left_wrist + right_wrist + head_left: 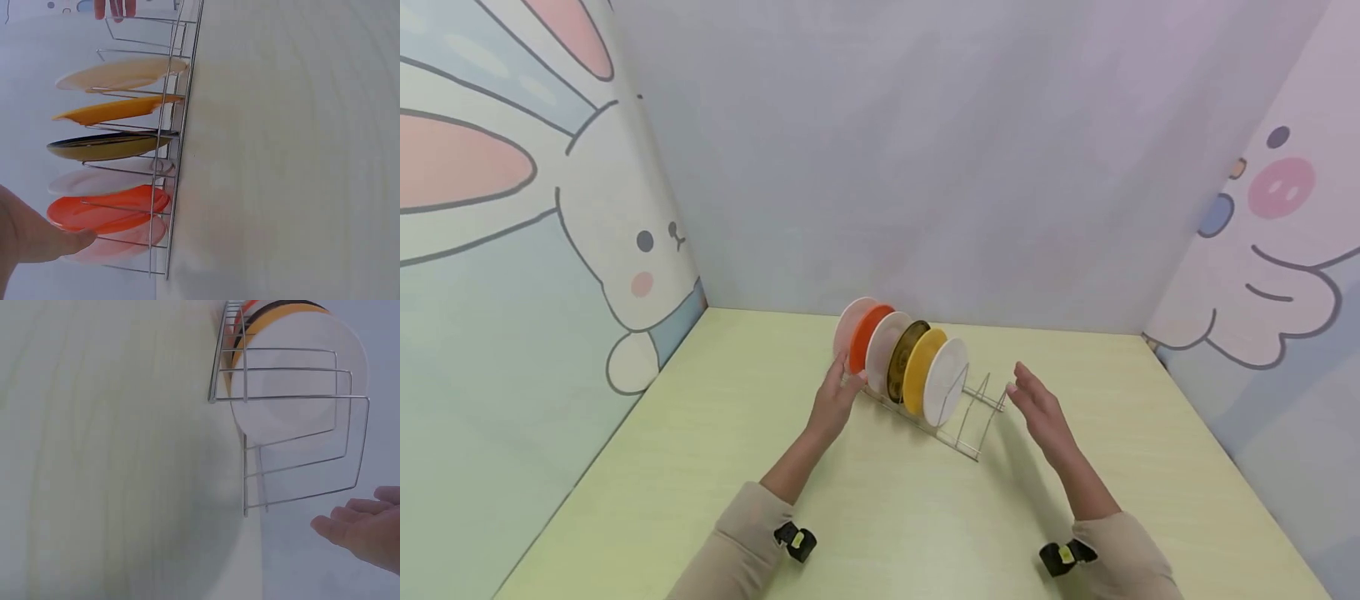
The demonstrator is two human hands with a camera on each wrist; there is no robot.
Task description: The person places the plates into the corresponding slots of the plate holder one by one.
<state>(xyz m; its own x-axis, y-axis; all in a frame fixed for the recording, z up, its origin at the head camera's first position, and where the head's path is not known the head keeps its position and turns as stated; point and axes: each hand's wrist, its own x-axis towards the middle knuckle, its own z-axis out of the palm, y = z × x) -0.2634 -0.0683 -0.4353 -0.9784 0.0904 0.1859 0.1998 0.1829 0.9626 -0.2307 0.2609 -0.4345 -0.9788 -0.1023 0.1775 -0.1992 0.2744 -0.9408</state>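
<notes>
A metal wire plate rack stands on the table and holds several plates upright in a row. From left to right come a pink plate, an orange-red plate, a pale plate, a dark olive plate, a yellow plate and a white plate. My left hand is at the rack's left end, its thumb overlapping the orange-red and pink plates in the left wrist view. Beside the right end, my right hand holds nothing, fingers extended. Wire slots at that end hold no plate.
The pale yellow table extends around the rack. A plain grey backdrop rises behind it, with cartoon-printed side walls left and right. Black devices with straps sit on both wrists over beige sleeves.
</notes>
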